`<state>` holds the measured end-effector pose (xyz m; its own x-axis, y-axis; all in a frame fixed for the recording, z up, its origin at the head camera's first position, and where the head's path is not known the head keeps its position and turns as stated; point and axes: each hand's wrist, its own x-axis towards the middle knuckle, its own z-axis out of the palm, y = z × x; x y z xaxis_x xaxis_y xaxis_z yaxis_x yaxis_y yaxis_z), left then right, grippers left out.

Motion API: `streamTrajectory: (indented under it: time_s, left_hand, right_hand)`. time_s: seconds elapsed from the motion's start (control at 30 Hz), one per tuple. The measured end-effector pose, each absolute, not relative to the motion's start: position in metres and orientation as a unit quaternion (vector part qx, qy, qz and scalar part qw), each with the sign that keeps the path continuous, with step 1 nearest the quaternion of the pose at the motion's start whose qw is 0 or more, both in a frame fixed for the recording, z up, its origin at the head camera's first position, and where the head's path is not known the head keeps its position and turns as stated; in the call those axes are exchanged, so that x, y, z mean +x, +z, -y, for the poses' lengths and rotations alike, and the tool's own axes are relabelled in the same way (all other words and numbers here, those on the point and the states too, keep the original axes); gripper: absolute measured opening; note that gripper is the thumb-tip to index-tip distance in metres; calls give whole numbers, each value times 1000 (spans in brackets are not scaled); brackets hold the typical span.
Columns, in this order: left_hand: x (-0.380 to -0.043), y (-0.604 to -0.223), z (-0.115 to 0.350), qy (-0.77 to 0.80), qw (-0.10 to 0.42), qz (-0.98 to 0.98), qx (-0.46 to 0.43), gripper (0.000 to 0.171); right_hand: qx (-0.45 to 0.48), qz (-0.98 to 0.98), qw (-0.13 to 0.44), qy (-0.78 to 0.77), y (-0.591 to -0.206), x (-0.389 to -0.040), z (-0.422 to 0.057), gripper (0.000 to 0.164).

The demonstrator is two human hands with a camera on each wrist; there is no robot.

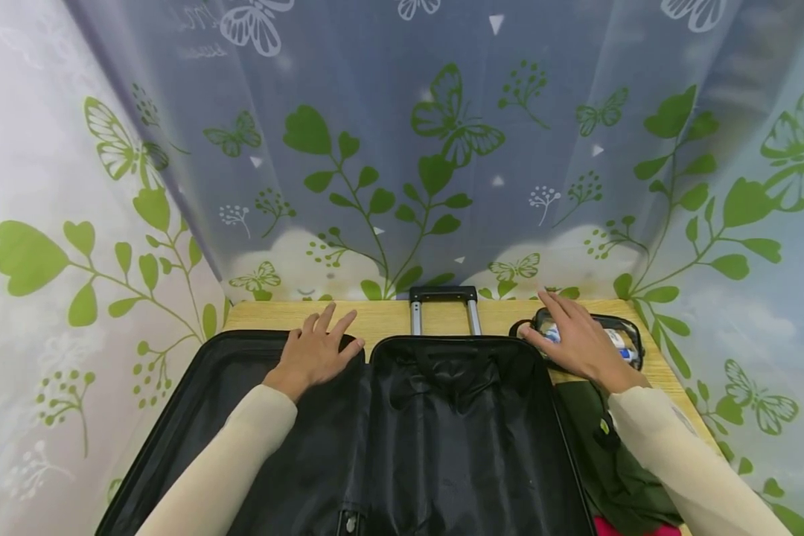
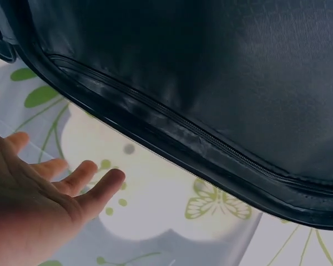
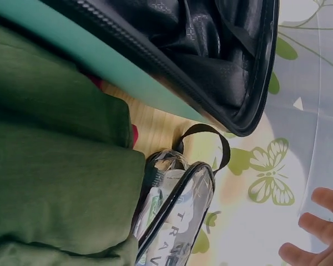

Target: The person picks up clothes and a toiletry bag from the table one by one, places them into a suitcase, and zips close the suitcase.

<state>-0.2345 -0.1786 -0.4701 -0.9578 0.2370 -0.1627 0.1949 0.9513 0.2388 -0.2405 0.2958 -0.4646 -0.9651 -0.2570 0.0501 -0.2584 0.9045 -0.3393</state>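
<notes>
An open suitcase (image 1: 469, 447) with black lining lies spread on a wooden table, its two halves side by side. Over the far part of its left half hovers my left hand (image 1: 316, 356), fingers spread and holding nothing. In the left wrist view the suitcase's rim and lining zipper (image 2: 194, 130) run past the spread fingers. My right hand (image 1: 579, 339) is over a clear toiletry pouch (image 3: 177, 216) with a black zipper and loop, its fingers extended and nothing gripped. The pouch contains small white and blue items. Dark green folded clothing (image 3: 61, 149) lies beside the suitcase, below the right wrist.
The suitcase's pull handle (image 1: 444, 295) sticks out at the back. Something bright pink (image 1: 633, 527) shows under the green clothing. Curtains (image 1: 402, 149) with leaves and butterflies enclose the wooden table (image 1: 375, 316) at the back and sides.
</notes>
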Motion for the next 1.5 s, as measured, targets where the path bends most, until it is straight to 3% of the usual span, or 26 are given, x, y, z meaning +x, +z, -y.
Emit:
streamTrajectory:
  time_s: [1.5]
  left_hand:
    - [-185,-467,168,109,114,-981,109,68]
  right_hand:
    - [116,977,16,179,-473,-183,-329,86]
